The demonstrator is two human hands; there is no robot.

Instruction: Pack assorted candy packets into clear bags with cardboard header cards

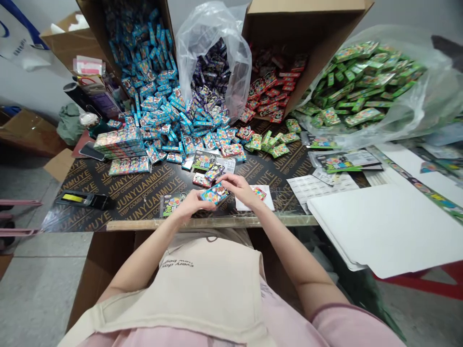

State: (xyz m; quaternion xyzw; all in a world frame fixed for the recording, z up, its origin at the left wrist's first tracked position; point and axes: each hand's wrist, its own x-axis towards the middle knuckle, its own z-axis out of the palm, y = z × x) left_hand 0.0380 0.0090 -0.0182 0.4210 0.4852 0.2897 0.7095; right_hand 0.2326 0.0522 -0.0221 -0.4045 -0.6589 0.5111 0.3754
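My left hand (192, 204) is closed on a small blue printed packet (210, 195) held just above the table's front edge. The bent fingers of my right hand (241, 188) grip its right end, hiding part of it. Just beyond lie a red packet (201, 180) and a purple packet (214, 171), close to a black-and-green printed card (204, 160). A similar printed card (172, 202) lies partly under my left hand. Beside my right wrist, another red packet (259, 193) rests on a white sheet (268, 202).
Blue packets (159, 113) spill from a carton at the back. Purple packets (211, 67) fill a clear bag, red ones (269, 89) a carton (311, 14), green ones (365, 82) another bag. A tape dispenser (83, 198) sits left; white sheets (387, 226) overhang the right edge.
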